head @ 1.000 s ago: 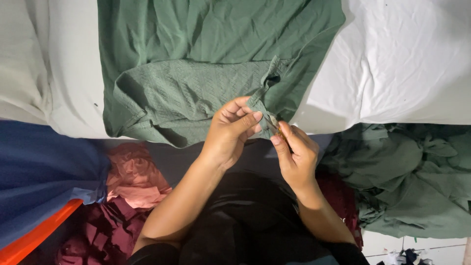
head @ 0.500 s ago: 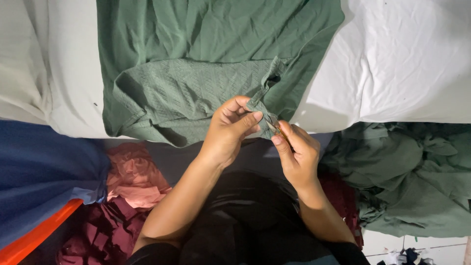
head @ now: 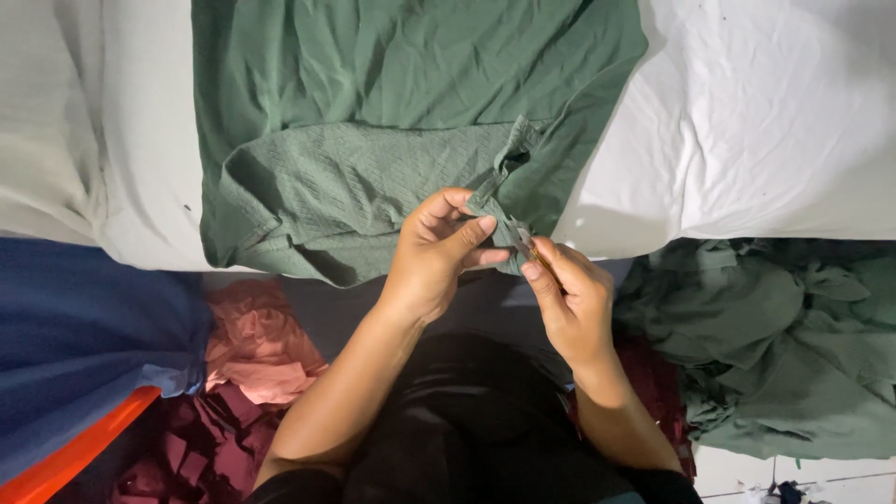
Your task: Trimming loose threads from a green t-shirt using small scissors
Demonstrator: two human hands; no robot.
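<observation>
The green garment (head: 392,112) lies spread on the white-covered bed (head: 775,121), its lower hem hanging over the bed's near edge. A small bunched fold of the hem (head: 499,191) sits at that edge, just above both hands.

The left hand (head: 434,257) pinches this fold: thumb and forefinger are closed on the cloth, the other fingers (head: 448,201) curled loosely behind. The right hand (head: 574,303) sits just beside it, fingers wrapped tight around a small metal snipping tool (head: 521,241), whose pointed tip meets the fabric between the two hands. Whether the blades are parted is too small to tell.

The risk as I judge it: the tip lies very near the left thumb, so a slip could nick it. If the pinch loosens, the fold could sag off the edge, and the tool might cut sound cloth rather than a stray thread.

Around the person's lap, a heap of more green cloth (head: 784,345) lies to the right below the bed edge, pink and maroon scraps (head: 252,345) lie to the left, and a blue fabric (head: 84,336) with an orange strip (head: 65,457) fills the lower left corner.
</observation>
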